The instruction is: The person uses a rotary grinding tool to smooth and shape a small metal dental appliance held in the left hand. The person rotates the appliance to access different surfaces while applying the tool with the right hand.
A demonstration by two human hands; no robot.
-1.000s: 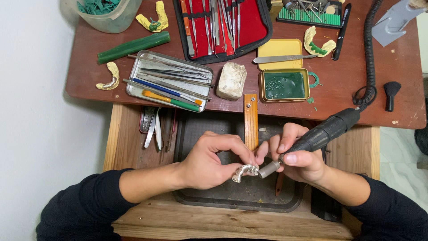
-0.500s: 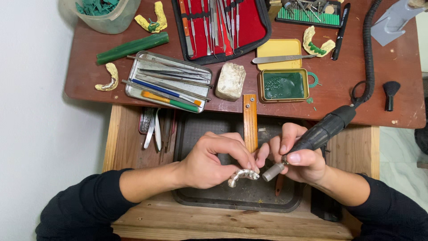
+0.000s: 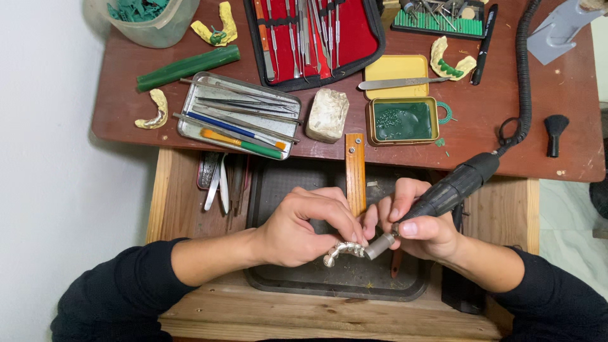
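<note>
Working from the left of the head view, I note a yellow curved dental cast [image 3: 154, 109] lying on the brown desk [image 3: 126, 63], with a clear tub of green scraps [image 3: 147, 19] and a green rod [image 3: 188, 67] behind it. Next comes a flat metal tray [image 3: 190, 130] carrying probes and an orange-and-green brush, then a red-lined instrument case [image 3: 364, 38] lying open, and a whitish block [image 3: 327, 114] just beside the tray. Below the desk edge sits a dark pan [image 3: 278, 190] in a wooden drawer, and a wooden peg [image 3: 354, 172] juts out over it. My left hand [image 3: 301, 228] is closed, fingers pinching a small curved silver metal piece [image 3: 340, 251] over the pan. My right hand [image 3: 418, 225] is wrapped around a black rotary handpiece [image 3: 453, 189], held like a pen, with its grey tip [image 3: 379, 246] touching the right end of the metal piece. The two hands are touching at the fingers. Further right I record an open yellow tin of green material [image 3: 403, 120], its lid [image 3: 392, 66] behind it, the handpiece's ribbed black hose [image 3: 523, 69] running up the desk, and a small black brush [image 3: 555, 132] near the right edge.
</note>
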